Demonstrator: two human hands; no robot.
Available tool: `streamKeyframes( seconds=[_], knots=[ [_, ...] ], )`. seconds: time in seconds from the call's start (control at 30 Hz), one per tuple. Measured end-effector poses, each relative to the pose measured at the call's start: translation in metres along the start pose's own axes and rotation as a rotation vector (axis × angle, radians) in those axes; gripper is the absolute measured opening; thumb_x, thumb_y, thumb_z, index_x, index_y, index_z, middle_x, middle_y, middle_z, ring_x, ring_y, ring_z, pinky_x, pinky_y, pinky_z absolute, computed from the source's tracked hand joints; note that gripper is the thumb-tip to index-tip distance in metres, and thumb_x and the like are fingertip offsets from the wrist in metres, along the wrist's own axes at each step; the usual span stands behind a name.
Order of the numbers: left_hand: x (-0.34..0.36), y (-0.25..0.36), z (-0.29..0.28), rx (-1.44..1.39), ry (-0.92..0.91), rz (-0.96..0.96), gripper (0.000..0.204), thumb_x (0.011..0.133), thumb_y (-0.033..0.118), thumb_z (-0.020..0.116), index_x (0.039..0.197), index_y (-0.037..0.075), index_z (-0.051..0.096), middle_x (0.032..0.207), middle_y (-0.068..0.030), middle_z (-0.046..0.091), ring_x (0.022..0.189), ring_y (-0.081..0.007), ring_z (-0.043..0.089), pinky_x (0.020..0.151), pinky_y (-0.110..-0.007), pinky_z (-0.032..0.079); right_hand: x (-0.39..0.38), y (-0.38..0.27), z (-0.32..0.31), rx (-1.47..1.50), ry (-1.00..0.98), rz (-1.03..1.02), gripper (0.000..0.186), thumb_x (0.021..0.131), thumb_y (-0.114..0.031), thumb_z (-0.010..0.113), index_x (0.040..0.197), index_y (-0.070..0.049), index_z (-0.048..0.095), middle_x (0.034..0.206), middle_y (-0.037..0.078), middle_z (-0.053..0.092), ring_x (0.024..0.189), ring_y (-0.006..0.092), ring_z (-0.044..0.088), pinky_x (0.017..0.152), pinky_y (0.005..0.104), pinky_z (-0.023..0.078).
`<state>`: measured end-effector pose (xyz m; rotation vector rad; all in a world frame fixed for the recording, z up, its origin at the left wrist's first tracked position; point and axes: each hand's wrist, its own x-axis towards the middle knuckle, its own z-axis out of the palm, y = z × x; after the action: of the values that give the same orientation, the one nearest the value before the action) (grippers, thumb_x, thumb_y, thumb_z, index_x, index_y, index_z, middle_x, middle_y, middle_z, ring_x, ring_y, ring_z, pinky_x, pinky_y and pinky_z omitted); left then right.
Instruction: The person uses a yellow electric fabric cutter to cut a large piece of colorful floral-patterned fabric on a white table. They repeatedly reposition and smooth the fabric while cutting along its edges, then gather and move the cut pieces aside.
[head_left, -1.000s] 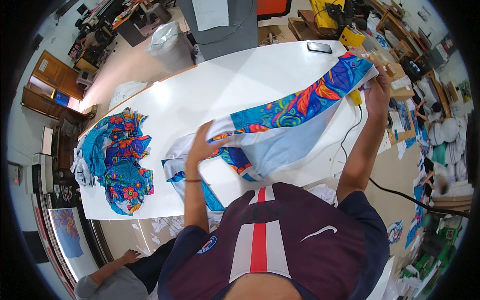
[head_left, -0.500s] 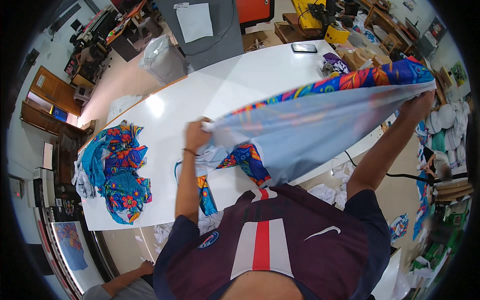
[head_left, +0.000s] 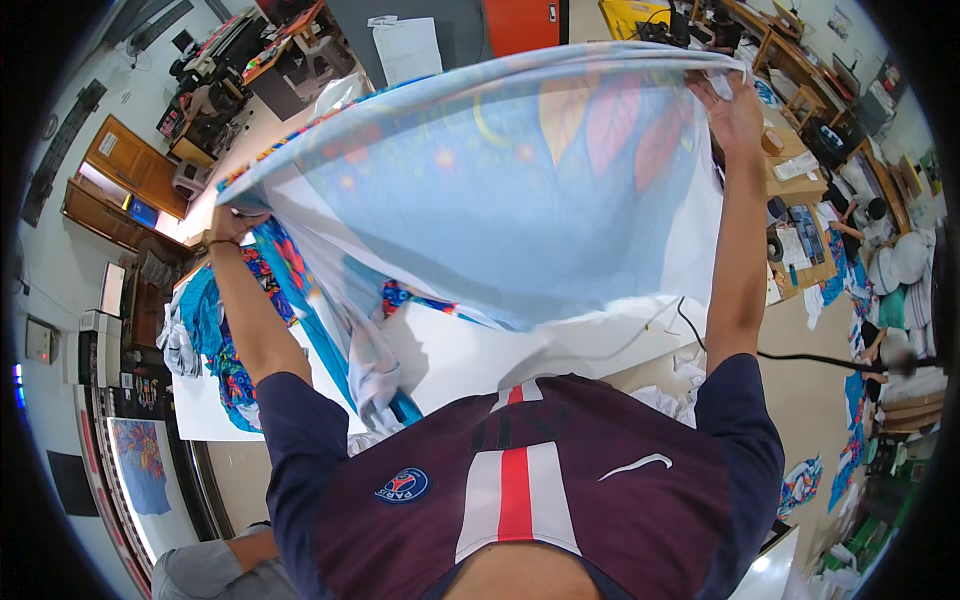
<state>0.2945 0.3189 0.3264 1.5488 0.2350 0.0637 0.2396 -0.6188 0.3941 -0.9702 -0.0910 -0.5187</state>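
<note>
The person (head_left: 600,430) stood at the near side of the white worktop (head_left: 470,360), arms spread. A printed fabric panel (head_left: 500,200) hung above the worktop, pale reverse toward the wearer, leaf colours showing through. Left hand (head_left: 230,222) was closed on a gathered end, above the worktop's left part; right hand (head_left: 735,115) clasped the opposite upper corner, toward the worktop's far right. Such a wide hold likely kept the top edge drawn out and unbunched. Below the left hand, slack cloth (head_left: 365,335) drooped toward the worktop's near edge, apparently for want of support. Crumpled floral pieces (head_left: 203,312) lay at the worktop's left end, perhaps out of the panel's way.
</note>
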Motion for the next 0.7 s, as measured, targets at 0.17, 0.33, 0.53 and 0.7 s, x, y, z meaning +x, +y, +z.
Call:
streamKeyframes(
  seconds=[0.17, 0.33, 0.53, 0.7],
  knots=[
    [-0.009, 0.142, 0.005, -0.291, 0.183, 0.574, 0.041, 0.110, 0.034, 0.050, 0.138, 0.006, 0.059, 0.132, -0.0130, 0.067, 0.117, -0.0326, 0.067, 0.103, -0.057, 0.053, 0.029, -0.015, -0.007, -0.184, -0.001, -0.319, 0.047, 0.105, -0.021, 0.058, 0.146, 0.000, 0.047, 0.139, 0.022, 0.059, 0.122, 0.0400, 0.062, 0.103, 0.0560, 0.052],
    [-0.115, 0.280, 0.009, 0.648, 0.795, 1.415, 0.039, 0.102, 0.012, 0.062, 0.137, -0.005, 0.057, 0.127, -0.0151, 0.068, 0.106, -0.0254, 0.069, 0.094, -0.040, 0.058, -0.016, -0.077, 0.022, -0.790, 0.049, -0.589, 0.044, 0.106, -0.015, 0.051, 0.144, 0.005, 0.047, 0.151, 0.028, 0.047, 0.141, 0.0454, 0.047, 0.125, 0.0613, 0.032],
    [-0.195, 0.221, -0.007, 0.842, 1.180, 1.417, 0.043, 0.099, 0.032, 0.068, 0.117, -0.007, 0.072, 0.104, -0.0139, 0.076, 0.089, -0.0241, 0.073, 0.081, -0.039, 0.060, -0.060, -0.057, -0.072, -0.586, 0.183, -0.372, 0.047, 0.106, -0.020, 0.057, 0.148, 0.000, 0.049, 0.144, 0.018, 0.057, 0.135, 0.0310, 0.054, 0.115, 0.0447, 0.045],
    [-0.232, 0.051, 0.004, 0.726, 0.765, 1.248, 0.048, 0.104, 0.036, 0.053, 0.123, -0.003, 0.071, 0.120, -0.0191, 0.073, 0.109, -0.0298, 0.070, 0.099, -0.040, 0.054, -0.110, 0.029, -0.164, -0.301, 0.243, 0.074, 0.041, 0.106, -0.007, 0.048, 0.146, 0.000, 0.051, 0.137, 0.015, 0.061, 0.128, 0.0339, 0.060, 0.094, 0.0552, 0.062]
  ],
)
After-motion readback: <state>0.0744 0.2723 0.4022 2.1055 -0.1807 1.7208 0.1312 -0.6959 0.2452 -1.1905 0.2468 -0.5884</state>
